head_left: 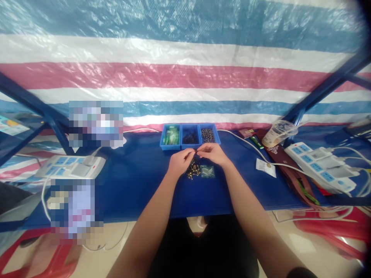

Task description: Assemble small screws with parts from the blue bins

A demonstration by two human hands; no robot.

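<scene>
My left hand (181, 161) and my right hand (213, 153) meet fingertip to fingertip over the blue table, just in front of three blue bins. Both are pinched around something small and dark that I cannot make out. Below them lies a pile of brass-coloured metal parts (193, 170), partly hidden by my left hand. Beside it rests a small clear bag (208, 171) with pale pieces. The left bin (171, 146) holds green and clear packets, the middle bin (190, 146) dark small parts, and the right bin (218, 141) many small metal parts.
White power strips stand at the left (98, 168) and right (311, 164). Near the right one are a plastic cup (276, 135), a brown bag (282, 160), a white packet (266, 168) and cables. Blue frame bars rise at both sides before a striped sheet.
</scene>
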